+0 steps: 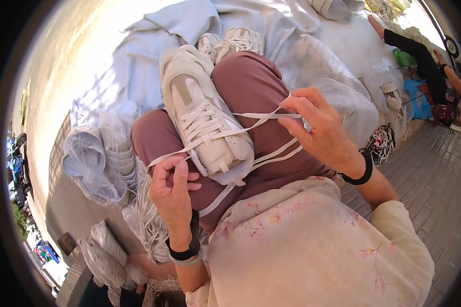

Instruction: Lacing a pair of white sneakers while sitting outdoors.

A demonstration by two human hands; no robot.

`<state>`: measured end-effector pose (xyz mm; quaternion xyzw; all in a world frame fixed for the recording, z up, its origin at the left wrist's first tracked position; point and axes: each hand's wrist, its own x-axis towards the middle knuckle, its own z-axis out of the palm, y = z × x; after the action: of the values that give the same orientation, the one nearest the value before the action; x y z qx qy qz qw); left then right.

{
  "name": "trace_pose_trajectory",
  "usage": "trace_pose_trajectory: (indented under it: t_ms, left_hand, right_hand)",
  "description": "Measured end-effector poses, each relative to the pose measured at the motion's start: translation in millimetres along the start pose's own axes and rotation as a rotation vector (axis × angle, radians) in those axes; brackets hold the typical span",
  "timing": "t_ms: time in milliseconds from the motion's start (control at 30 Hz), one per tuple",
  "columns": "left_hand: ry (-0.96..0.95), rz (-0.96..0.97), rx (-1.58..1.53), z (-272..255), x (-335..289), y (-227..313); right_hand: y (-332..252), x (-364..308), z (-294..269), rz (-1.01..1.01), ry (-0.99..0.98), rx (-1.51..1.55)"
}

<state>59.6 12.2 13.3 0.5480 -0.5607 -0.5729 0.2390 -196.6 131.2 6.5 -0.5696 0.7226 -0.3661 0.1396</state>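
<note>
Across my lap lies a cream sneaker [190, 110], toe pointing away from me and its heel opening near my body. Lacing crosses its tongue in several rows. One pale shoelace [261, 116] runs from the top eyelets to both sides. My right hand [318, 130] pinches one part of it, to the right of the shoe. Left of the heel, my left hand [173, 187] has its thumb and fingers closed on the other end. Loose lace also trails over my right thigh below the right hand.
Another pair of sneakers [238, 42] stands beyond my knees on a grey cloth [138, 61]. Plastic-wrapped shoes [89, 158] and a bundle of pale laces [156, 225] lie at left. To the right are dark mixed laces [381, 143], a blue stool [417, 97] and another person's arm [415, 48].
</note>
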Motion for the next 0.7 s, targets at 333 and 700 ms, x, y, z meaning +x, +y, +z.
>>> trace_pose_trajectory:
  t_ms: [333,700]
  left_hand:
    - [-0.038,-0.014,-0.021,-6,5,-4]
    - [-0.02,0.05,-0.097,-2,7,-8]
  right_hand:
    - [-15,34,31,-0.289,-0.259,-0.393]
    - [-37,22,15,-0.113,-0.388,0.317]
